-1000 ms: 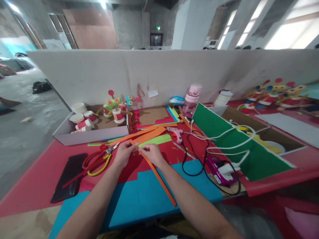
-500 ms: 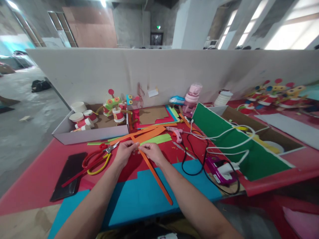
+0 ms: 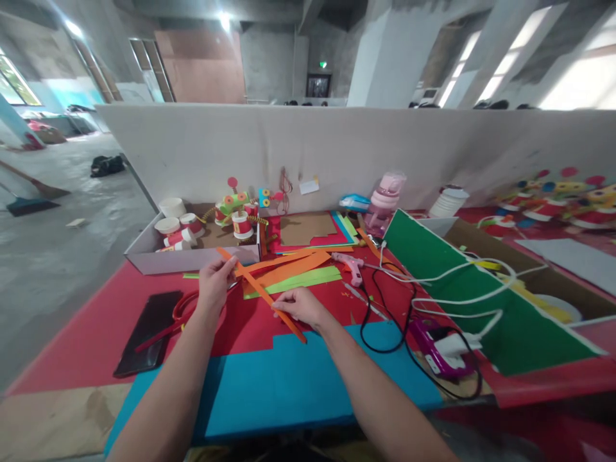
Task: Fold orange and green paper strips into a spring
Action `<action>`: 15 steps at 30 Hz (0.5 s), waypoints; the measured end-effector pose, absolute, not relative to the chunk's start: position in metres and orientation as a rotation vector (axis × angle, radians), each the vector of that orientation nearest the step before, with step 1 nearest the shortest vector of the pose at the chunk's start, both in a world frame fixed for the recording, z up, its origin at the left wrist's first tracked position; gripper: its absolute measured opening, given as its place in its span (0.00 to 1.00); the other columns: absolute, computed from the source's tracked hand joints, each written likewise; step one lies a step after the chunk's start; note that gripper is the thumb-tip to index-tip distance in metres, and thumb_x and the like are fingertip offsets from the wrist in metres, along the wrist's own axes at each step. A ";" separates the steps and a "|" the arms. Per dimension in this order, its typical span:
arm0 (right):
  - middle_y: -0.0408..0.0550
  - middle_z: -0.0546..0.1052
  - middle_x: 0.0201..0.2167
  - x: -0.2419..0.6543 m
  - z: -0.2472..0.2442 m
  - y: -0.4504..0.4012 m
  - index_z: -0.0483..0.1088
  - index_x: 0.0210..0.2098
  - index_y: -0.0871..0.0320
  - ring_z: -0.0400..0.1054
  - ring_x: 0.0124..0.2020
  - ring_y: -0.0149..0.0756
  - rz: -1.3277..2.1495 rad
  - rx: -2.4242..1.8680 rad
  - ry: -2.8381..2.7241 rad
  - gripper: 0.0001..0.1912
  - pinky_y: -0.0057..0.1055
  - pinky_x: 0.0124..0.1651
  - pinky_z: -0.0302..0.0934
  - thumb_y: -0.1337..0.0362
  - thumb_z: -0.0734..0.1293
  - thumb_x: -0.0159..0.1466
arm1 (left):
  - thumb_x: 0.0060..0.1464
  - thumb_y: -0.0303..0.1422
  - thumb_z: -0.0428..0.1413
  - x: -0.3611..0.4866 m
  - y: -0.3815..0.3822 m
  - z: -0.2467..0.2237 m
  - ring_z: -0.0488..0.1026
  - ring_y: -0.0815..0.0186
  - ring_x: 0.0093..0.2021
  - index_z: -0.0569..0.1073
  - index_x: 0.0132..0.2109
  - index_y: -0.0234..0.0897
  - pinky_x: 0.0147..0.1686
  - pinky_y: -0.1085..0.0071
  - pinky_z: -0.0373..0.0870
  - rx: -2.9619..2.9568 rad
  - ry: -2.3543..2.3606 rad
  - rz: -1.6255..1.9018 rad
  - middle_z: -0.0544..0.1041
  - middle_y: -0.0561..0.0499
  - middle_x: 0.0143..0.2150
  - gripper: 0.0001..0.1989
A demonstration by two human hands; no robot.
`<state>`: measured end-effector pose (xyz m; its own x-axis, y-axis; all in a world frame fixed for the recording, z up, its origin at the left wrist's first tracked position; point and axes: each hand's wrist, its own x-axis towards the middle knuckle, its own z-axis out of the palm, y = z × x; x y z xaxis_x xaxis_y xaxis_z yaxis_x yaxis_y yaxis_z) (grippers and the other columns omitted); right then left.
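Note:
A long narrow orange strip (image 3: pixel 257 286) is held at a slant above the red tabletop. My left hand (image 3: pixel 216 280) pinches it near its upper left part, and my right hand (image 3: pixel 299 307) grips it nearer the lower right end. Behind the strip lie flat orange paper pieces (image 3: pixel 301 266) and light green paper (image 3: pixel 312 278). Red-handled scissors (image 3: pixel 184 307) are partly hidden behind my left hand and forearm. A blue sheet (image 3: pixel 283 385) lies along the near edge under my forearms.
A black phone (image 3: pixel 149 333) lies at left. White box (image 3: pixel 192 262) holds paper cups. A pink glue gun (image 3: pixel 352 266) with a black cable, a purple power strip (image 3: pixel 436 350) and a green-sided box (image 3: pixel 462 301) stand to the right. A pink bottle (image 3: pixel 385 202) is behind.
My hands have moved apart along the orange strip, the left one to the left. The strip's lower end has come up and leftward. The camera view has shifted slightly.

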<state>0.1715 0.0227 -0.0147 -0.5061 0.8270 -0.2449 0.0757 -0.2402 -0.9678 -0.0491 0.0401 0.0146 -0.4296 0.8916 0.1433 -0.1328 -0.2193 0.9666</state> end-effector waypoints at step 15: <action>0.45 0.76 0.23 0.220 0.002 0.044 0.73 0.26 0.60 0.63 0.20 0.28 1.335 -1.102 -1.764 0.15 0.26 0.25 0.55 0.54 0.67 0.57 | 0.37 0.33 0.66 -0.082 0.041 0.028 0.63 0.75 0.18 0.71 0.25 0.34 0.19 0.79 0.58 0.804 1.215 2.058 0.68 0.58 0.16 0.11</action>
